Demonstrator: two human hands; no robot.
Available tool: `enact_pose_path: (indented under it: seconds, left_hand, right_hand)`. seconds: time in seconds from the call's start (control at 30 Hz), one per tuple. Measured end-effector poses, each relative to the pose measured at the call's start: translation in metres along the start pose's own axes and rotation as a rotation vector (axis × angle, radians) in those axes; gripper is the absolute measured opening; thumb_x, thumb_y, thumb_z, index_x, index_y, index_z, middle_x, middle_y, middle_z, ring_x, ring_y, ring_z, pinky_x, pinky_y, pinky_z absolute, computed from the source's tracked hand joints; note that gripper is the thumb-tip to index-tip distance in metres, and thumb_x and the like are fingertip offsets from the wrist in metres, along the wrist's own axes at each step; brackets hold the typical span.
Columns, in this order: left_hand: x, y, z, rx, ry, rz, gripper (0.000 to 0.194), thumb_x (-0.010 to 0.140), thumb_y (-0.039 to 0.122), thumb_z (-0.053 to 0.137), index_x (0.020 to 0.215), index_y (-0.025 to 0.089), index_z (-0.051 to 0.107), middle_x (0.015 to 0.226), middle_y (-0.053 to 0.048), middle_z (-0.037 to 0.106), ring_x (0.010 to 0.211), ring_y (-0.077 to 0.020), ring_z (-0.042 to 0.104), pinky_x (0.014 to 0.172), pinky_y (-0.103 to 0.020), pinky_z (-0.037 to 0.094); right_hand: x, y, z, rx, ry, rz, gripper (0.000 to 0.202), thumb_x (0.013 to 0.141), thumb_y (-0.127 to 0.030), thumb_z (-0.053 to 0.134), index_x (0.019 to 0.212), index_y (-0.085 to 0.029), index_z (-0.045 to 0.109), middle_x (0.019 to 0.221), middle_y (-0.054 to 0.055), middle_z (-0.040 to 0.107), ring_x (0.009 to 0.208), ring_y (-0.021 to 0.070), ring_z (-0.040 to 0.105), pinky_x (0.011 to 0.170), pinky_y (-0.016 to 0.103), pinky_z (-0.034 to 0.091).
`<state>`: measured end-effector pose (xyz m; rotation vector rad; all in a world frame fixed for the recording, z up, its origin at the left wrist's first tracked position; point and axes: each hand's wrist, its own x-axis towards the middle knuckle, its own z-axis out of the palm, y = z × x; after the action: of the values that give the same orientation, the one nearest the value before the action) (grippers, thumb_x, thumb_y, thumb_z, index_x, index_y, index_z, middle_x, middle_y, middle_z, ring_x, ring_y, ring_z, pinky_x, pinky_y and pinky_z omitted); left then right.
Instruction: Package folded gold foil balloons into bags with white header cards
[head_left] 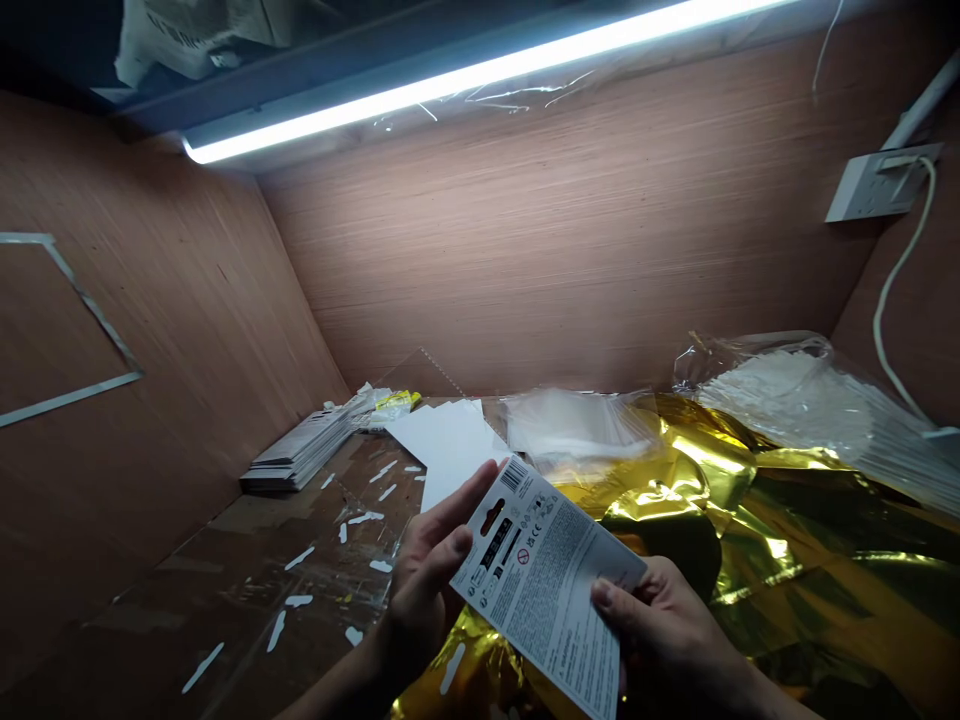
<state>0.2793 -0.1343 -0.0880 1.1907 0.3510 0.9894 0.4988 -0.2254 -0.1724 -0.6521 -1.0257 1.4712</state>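
Observation:
A printed white card [551, 590] with a barcode and a dark hang slot is tilted in front of me, its text side showing. My left hand [431, 565] grips its upper left edge, thumb near the slot. At the lower right edge, my right hand [660, 620] pinches the card with the thumb on top. Behind the card lie blank white sheets [454, 440]. Gold foil [787, 560] spreads beneath and to the right of my hands.
A stack of cards [300, 455] stands at the left, with a yellow packet [397, 400] beside it. White cut-out scraps [300, 558] dot the brown surface. Clear plastic bags [577, 425] lie at the back, another filled bag [795, 395] at the right. A socket box [877, 185] hangs on the wall.

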Motion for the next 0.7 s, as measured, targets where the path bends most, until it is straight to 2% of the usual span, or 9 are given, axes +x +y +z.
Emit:
enact_pose_path:
  seconds: [0.03,0.1,0.3,0.47,0.7]
  left_hand:
    - [0.000,-0.002,0.002,-0.015,0.038,-0.034,0.054,0.090,0.041,0.071,0.141,0.024,0.065,0.135,-0.015,0.069,0.111,-0.0279,0.070,0.090,-0.034,0.057]
    - [0.000,-0.006,0.007,-0.048,0.118,-0.076,0.045,0.094,0.037,0.068,0.136,0.021,0.069,0.121,-0.016,0.075,0.094,-0.0226,0.073,0.079,-0.028,0.058]
    - [0.004,-0.004,0.017,-0.124,0.209,-0.127,0.040,0.087,0.030,0.075,0.125,0.017,0.076,0.109,-0.015,0.078,0.097,-0.0260,0.073,0.081,-0.029,0.058]
    - [0.006,-0.003,0.014,-0.088,0.177,-0.155,0.041,0.086,0.028,0.077,0.126,0.016,0.075,0.104,-0.015,0.079,0.087,-0.0237,0.074,0.072,-0.027,0.058]
    - [0.008,-0.008,0.011,-0.089,0.201,-0.177,0.045,0.085,0.028,0.077,0.127,0.013,0.074,0.101,-0.015,0.079,0.082,-0.0228,0.075,0.070,-0.027,0.058]
  right_hand:
    - [0.000,0.001,-0.001,-0.004,0.007,-0.006,0.040,0.097,-0.045,0.073,0.091,-0.006,0.076,0.072,0.012,0.069,0.056,0.0168,0.064,0.052,0.025,0.052]
    - [0.001,0.002,-0.001,-0.022,0.012,-0.024,0.041,0.097,-0.045,0.073,0.086,-0.005,0.075,0.071,0.012,0.069,0.054,0.0158,0.064,0.049,0.022,0.051]
    - [0.003,-0.002,0.002,-0.068,0.022,-0.077,0.045,0.097,-0.047,0.072,0.081,-0.005,0.075,0.066,0.012,0.069,0.051,0.0160,0.067,0.046,0.019,0.052]
    - [0.003,-0.004,-0.001,-0.090,0.029,-0.057,0.043,0.097,-0.046,0.073,0.082,-0.005,0.075,0.068,0.012,0.070,0.051,0.0158,0.067,0.046,0.019,0.054]
    - [0.002,-0.003,-0.003,-0.084,0.010,-0.052,0.043,0.098,-0.045,0.072,0.085,-0.004,0.075,0.072,0.014,0.072,0.054,0.0156,0.068,0.048,0.019,0.055]
